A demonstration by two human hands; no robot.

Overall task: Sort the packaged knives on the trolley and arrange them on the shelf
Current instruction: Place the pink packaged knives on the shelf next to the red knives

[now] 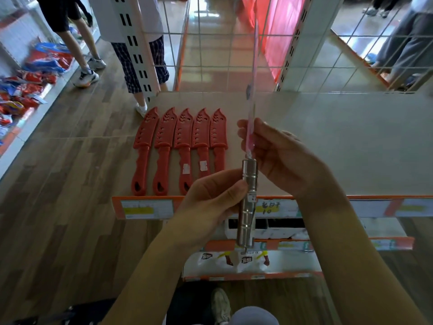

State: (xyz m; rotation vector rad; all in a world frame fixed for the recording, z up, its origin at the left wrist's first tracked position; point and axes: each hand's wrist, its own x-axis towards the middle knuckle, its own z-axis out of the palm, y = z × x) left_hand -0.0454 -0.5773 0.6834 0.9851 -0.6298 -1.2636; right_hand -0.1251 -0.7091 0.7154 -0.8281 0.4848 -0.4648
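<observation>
I hold a knife with a ribbed steel handle [248,198] upright over the shelf's front edge, seen edge-on. My left hand [210,198] grips the steel handle. My right hand [278,156] pinches the thin blade in its clear pinkish sleeve [251,95], which points away from me. Several red knives in red plastic sheaths [180,146] lie side by side in a row on the left part of the beige shelf board [339,141], handles toward me. The trolley is out of sight.
A white wire grid panel [225,43] closes the back of the shelf, between white slotted uprights [136,43]. Orange price rails [145,207] run along the front; lower shelves hold packaged goods [248,261]. People's legs stand at far left and far right. Red and blue bags [28,80] lie at left.
</observation>
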